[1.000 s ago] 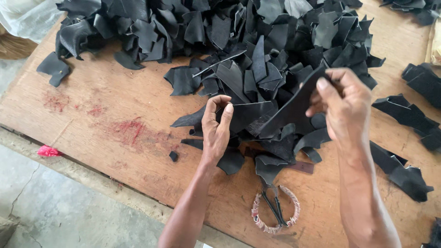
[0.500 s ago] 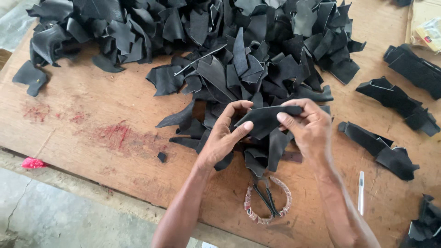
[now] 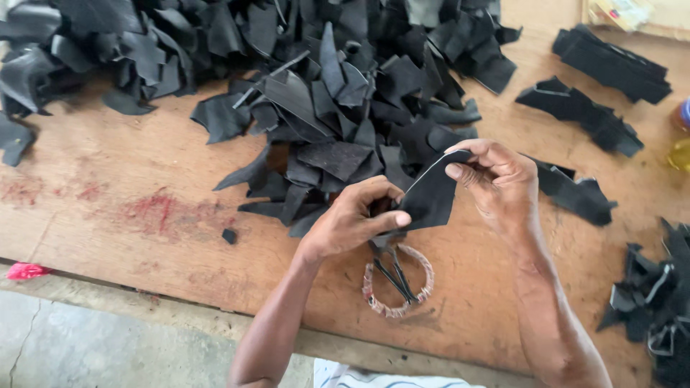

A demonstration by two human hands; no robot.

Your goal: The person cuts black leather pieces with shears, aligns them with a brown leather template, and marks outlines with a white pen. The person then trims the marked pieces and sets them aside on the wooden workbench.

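Holding a black scrap [image 3: 430,195] between my left hand [image 3: 356,219] and right hand [image 3: 499,183].
Both pinch it; it now stands lifted above the scissors [image 3: 395,271], off the pile [image 3: 330,93].

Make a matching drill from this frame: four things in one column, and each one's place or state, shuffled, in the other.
Things:
1. black rubber piece
2. scissors
3. red scrap
4. big pile of black offcuts

Places or states:
A. spread across the far side of the wooden board
B. off the board's near left edge
C. held between left hand and right hand
D. lying on the board under the hands

Pairs: 1-C, 2-D, 3-B, 4-A
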